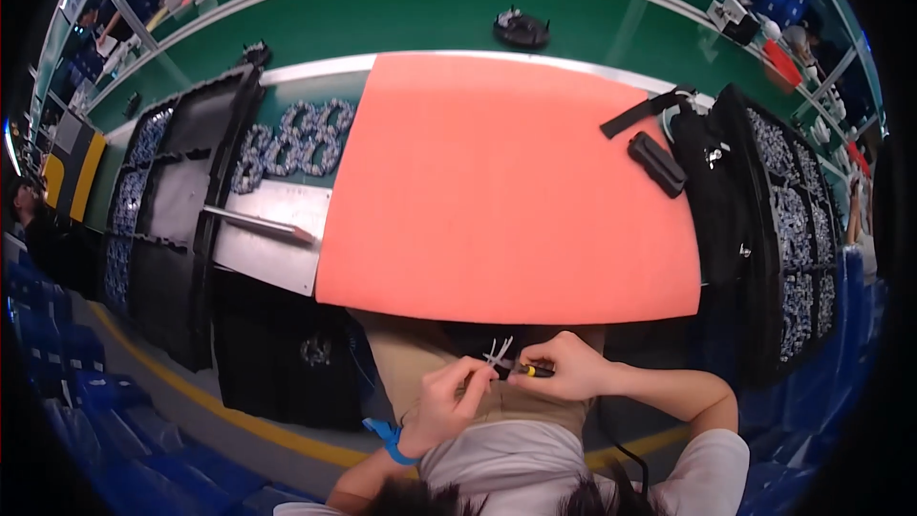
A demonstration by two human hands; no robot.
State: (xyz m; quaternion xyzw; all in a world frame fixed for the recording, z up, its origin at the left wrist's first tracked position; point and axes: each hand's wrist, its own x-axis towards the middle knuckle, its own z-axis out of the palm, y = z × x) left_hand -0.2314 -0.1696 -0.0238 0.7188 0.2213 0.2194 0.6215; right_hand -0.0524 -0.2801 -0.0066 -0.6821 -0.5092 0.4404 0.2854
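Note:
My left hand (447, 399) is above my lap, just off the near edge of the mat, with thumb and forefinger pinched on several thin white wires (498, 352). The wire ends fan out upward from its fingertips. My right hand (571, 365) is closed round small pliers (537, 371) with black and yellow handles. Their dark jaws point left and come up to the wires, close to the left fingertips. Whether the jaws touch the wires is too small to tell. A blue band (389, 440) circles my left wrist.
An orange-red mat (506, 191) covers the table's middle. At left stand a black tray (167, 296), bundles of blue-grey small parts (304, 139) and a metal plate (250, 258). A black case (657, 162) and a tray of small parts (793, 229) lie right. Beyond runs a green belt (401, 14) carrying a black device (522, 29).

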